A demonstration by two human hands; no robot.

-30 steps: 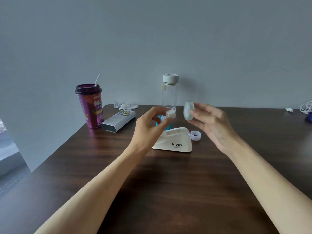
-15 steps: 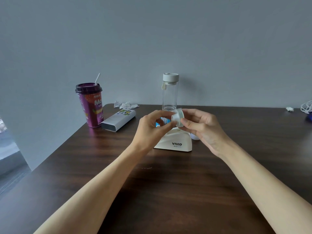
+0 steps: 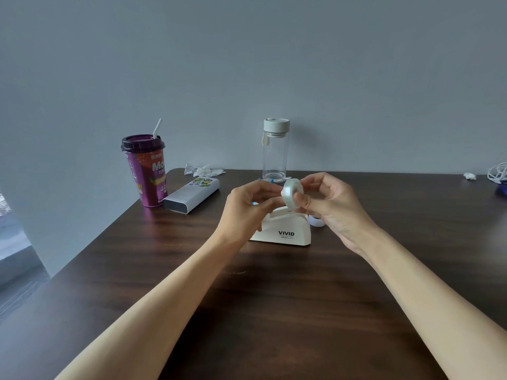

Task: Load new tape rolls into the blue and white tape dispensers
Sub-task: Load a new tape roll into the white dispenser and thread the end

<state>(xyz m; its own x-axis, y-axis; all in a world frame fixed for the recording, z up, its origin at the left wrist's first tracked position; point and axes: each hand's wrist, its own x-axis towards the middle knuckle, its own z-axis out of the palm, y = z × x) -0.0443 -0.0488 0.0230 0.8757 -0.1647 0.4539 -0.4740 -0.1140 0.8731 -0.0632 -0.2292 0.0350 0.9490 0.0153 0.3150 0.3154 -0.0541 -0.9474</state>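
Note:
A white tape dispenser (image 3: 285, 233) marked VIVID stands on the dark wooden table (image 3: 274, 297). Just above it both hands meet around a clear tape roll (image 3: 290, 193). My right hand (image 3: 329, 204) pinches the roll with thumb and fingers. My left hand (image 3: 247, 207) has its fingertips at the roll's left side, where the small white core piece it held is hidden. A sliver of the blue dispenser (image 3: 270, 180) shows behind my left hand; the rest is hidden. A small white ring (image 3: 317, 222) lies right of the white dispenser, partly behind my right hand.
A purple drink cup (image 3: 146, 171) with a straw stands at the back left, next to a lying white box (image 3: 192, 194). A clear bottle (image 3: 275, 152) with a white cap stands behind the hands. Crumpled wrapper (image 3: 204, 170) lies at the back; white cable (image 3: 498, 174) at the far right.
My hands came together: the right brought the tape roll leftward to the left hand's white core piece. The roll has now tilted so its flat face shows, and the core piece is out of sight.

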